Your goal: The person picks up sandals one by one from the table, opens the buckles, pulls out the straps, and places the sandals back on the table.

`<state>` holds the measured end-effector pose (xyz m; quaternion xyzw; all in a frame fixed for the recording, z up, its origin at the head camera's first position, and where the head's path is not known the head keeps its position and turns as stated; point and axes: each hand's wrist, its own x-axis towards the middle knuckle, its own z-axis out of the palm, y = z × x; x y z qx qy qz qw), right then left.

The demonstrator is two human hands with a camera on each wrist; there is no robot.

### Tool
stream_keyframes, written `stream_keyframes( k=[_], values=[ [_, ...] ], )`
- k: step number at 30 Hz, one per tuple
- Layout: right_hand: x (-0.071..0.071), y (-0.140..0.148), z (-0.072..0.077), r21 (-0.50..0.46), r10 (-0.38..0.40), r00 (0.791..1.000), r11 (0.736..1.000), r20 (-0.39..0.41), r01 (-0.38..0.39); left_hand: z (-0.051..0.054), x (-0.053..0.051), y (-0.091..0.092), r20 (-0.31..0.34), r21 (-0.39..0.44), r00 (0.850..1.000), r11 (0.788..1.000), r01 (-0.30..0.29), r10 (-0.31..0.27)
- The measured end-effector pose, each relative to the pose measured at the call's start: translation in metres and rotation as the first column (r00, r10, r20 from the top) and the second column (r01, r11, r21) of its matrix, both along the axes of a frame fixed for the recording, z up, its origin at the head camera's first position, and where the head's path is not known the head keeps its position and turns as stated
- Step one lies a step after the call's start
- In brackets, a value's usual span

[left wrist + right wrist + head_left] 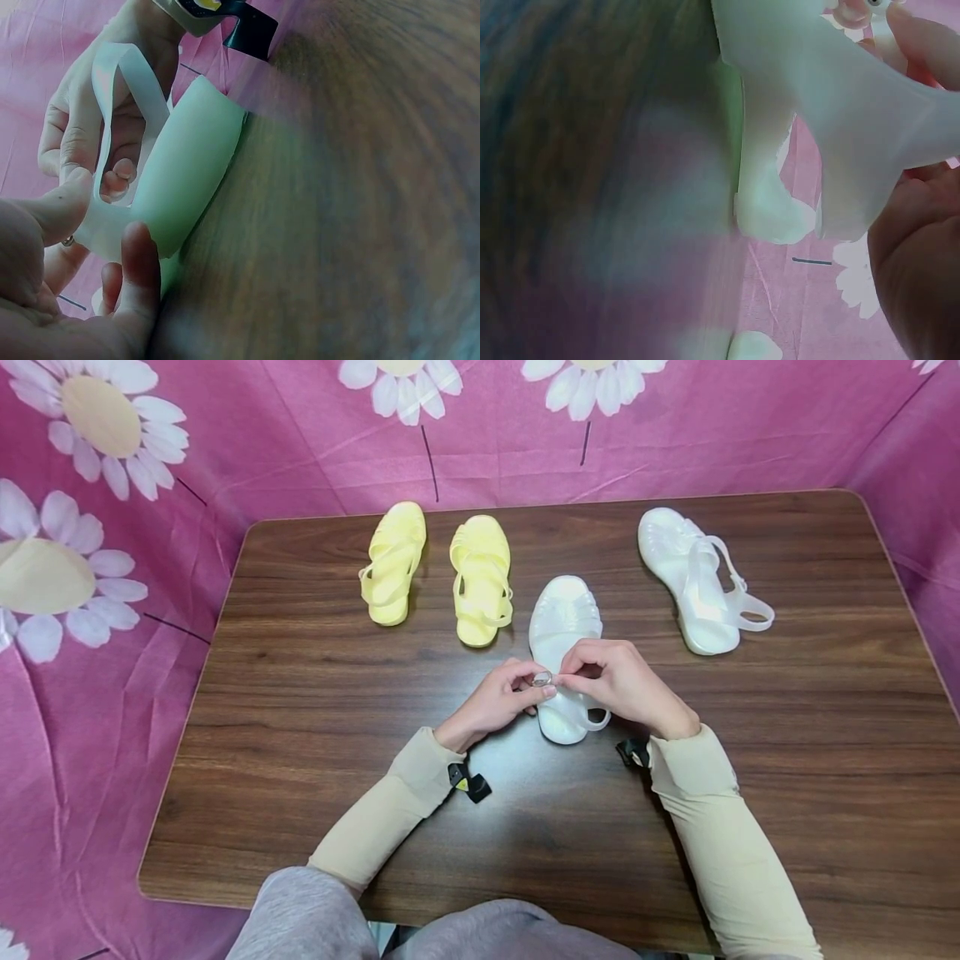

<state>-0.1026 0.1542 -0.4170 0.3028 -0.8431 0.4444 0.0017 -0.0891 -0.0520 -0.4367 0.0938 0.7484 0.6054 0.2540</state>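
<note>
A white sandal lies on the table in front of the person, toe away. The left hand pinches a small metal buckle at the sandal's left side. From the right, the right hand pinches the strap end beside the buckle, thumb and forefinger together. In the left wrist view the left hand has its thumb and fingers at the strap, and the heel loop stands up beside the sole. The right wrist view shows the sandal's wide straps close up, with the right hand beside them.
Two yellow sandals lie side by side at the back left of the wooden table. Another white sandal lies at the back right, its heel strap spread to the right. A pink flowered cloth hangs behind.
</note>
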Motion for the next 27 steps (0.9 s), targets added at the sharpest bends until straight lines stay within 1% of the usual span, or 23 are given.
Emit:
stream_keyframes(
  k=[10,18,19,21,25,27],
  values=[
    [-0.0002,0.0001,0.0019,0.031,0.005,1.0,1.0,-0.023,-0.004,-0.0013,-0.0012,-0.0007,-0.016,-0.001,1.0,1.0,0.006,-0.006],
    [-0.0001,-0.0004,0.0028,0.027,0.007,1.0,1.0,-0.029,-0.006,-0.0008,-0.003,-0.0015,0.008,-0.001,1.0,1.0,0.019,-0.019],
    [-0.0001,-0.0004,0.0028,0.026,-0.001,0.999,1.0,-0.04,0.002,-0.001,-0.0034,-0.0018,0.019,0.007,1.0,1.0,0.018,-0.019],
    [-0.0004,0.0,0.0026,0.029,-0.04,0.996,0.999,-0.079,0.043,-0.0015,-0.0043,-0.0025,0.046,0.026,0.999,1.0,0.015,-0.016],
    [-0.0002,0.0017,0.0037,0.074,-0.091,0.987,0.992,-0.135,0.102,-0.001,-0.0045,-0.0039,0.089,0.066,0.995,0.997,0.03,-0.035],
    [0.0,0.0026,0.0051,0.103,-0.092,0.986,0.989,-0.138,0.107,-0.0003,-0.0042,-0.0041,0.083,0.071,0.995,0.996,0.045,-0.051]
  ],
)
